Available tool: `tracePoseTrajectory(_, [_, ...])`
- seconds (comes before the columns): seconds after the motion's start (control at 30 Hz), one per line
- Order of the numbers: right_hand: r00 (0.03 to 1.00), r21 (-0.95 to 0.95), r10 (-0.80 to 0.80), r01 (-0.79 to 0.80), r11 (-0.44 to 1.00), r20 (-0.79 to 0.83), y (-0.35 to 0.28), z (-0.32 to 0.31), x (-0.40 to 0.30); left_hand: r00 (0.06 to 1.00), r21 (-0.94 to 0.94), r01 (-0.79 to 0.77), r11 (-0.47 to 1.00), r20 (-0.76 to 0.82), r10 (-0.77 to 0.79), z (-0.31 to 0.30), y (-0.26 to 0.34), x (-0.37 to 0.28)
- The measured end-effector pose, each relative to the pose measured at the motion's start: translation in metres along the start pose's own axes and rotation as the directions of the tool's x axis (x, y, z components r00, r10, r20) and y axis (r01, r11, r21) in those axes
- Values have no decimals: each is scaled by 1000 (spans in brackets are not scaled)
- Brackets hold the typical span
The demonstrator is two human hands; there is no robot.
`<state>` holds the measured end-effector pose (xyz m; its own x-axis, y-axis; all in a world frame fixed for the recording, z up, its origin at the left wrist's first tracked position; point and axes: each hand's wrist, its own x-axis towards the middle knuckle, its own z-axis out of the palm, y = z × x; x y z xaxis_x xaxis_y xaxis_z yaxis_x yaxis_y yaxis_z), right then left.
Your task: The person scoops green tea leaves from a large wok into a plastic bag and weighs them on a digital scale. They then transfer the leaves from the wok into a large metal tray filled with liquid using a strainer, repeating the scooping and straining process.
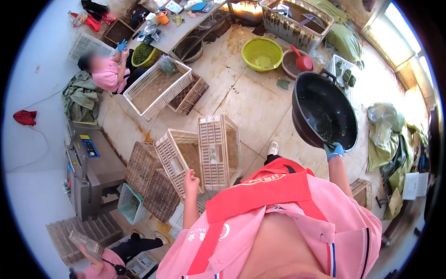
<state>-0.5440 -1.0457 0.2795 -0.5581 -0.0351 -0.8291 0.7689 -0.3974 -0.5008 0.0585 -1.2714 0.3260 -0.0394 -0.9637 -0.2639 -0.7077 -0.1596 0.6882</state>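
Note:
My right hand (pixel 335 152), in a blue glove, grips the near rim of a large black basin (pixel 327 108). The basin is tilted so that its inside shows, with a few green scraps stuck to it. Bare and with curled fingers, my left hand (pixel 191 183) appears in front of a pale plastic crate (pixel 174 158). I cannot tell whether it touches the crate or holds anything. Another pale plastic crate (pixel 213 153) stands on its side just to the right.
Brown crates (pixel 142 167) stand left of my hand, near a metal machine (pixel 101 167). Ahead are a yellow-green basin (pixel 262 54), a red scoop (pixel 304 63) and a long white crate (pixel 153 108). One person (pixel 109 73) sits by the table (pixel 167 38); another person (pixel 108 261) handles a crate.

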Motion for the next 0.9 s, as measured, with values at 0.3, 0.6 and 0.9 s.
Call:
tracePoseTrajectory(0.3, [998, -55, 6, -10, 998, -67, -30, 150, 79, 997, 75, 72, 995, 11, -73, 48, 88, 114])
tracePoseTrajectory(0.6, [985, -2, -115, 116, 993, -131, -33, 287, 145, 1000, 83, 18, 996, 14, -19, 85, 143, 348])
tracePoseTrajectory(0.9, [962, 82, -132, 155, 984, -238, -6, 386, 143, 981, 71, -142, 987, 143, 131, 51, 250, 539])
